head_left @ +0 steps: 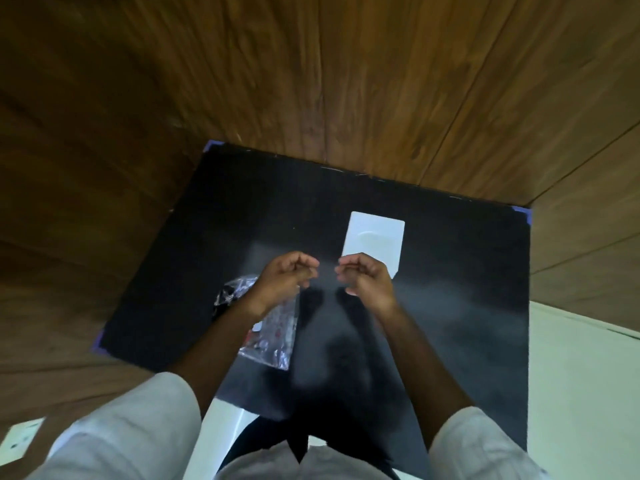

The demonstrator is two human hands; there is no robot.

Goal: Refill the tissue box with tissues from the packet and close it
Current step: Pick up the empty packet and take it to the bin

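A white tissue box (375, 239) lies flat on the black table (450, 271), toward the far middle. A crumpled clear plastic packet (277, 330) with red print lies on the table under my left forearm. My left hand (287, 273) and my right hand (367, 277) hover side by side above the table, fingers curled in, thumbs and fingertips pinched toward each other. Nothing visible sits between the fingers. My right hand covers the box's near corner. No loose tissues show.
Wooden panel walls (311, 81) close in on the table's far, left and right sides. A pale floor (581, 375) lies at the right. A white wall socket (20, 439) shows at the lower left. My white sleeves fill the bottom.
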